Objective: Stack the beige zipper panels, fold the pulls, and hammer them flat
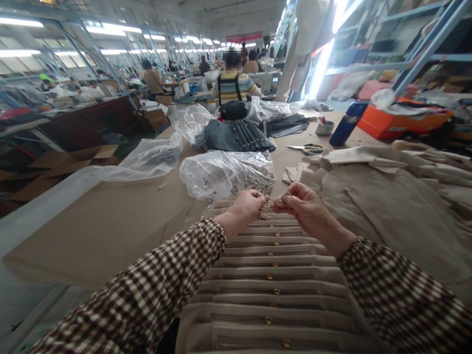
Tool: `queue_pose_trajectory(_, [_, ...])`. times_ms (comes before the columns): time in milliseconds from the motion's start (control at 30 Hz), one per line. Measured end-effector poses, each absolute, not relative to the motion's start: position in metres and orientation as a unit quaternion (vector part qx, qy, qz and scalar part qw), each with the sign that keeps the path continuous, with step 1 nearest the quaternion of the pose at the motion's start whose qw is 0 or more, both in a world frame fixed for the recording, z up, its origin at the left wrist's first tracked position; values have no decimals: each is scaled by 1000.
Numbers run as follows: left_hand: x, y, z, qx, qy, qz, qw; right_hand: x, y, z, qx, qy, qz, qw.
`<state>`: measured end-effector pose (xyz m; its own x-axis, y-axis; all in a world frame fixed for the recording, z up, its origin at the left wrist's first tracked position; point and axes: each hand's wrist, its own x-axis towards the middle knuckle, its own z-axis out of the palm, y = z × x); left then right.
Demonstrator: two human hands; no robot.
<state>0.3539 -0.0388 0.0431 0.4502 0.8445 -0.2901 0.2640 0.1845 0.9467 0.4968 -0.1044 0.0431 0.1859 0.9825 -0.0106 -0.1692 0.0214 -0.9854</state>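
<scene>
Hands (244,210) pinching, zippered beige fabric (243,276) beneath

Has overlapping fabric pieces (243,290) at front centre, a plastic bag (221,172) just beyond on the table (110,211), and bundled cloth (224,136) behind that. Has heaped cloth (391,201) to the right, with scissors (309,148), cup (325,129) and phone (347,125) behind it and a box (409,118) farther right. Has cartons (61,162) low beyond the table's left edge.
</scene>
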Motion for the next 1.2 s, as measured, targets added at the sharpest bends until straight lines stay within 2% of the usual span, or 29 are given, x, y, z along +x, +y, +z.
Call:
queue_pose_trajectory(167, [350, -40, 45, 662, 421, 167, 597, 516, -105, 30, -565, -501, 490, 436])
queue_pose_trajectory(300, [350, -39, 42, 722, 409, 122, 545, 516, -102, 15, -575, -554, 484, 358])
queue_pose_trajectory(467, [348, -39, 37, 759, 413, 78, 498, 514, -100, 7, -619, -657, 348, 253])
queue_pose_trajectory(800, [342, -39, 35, 773, 453, 19, 443, 510, -103, 15, -652, -711, 225, 135])
queue_pose_trajectory(1200, [340, -40, 37, 790, 448, 7, 418, 505, -100, 21, -651, -729, 204, 54])
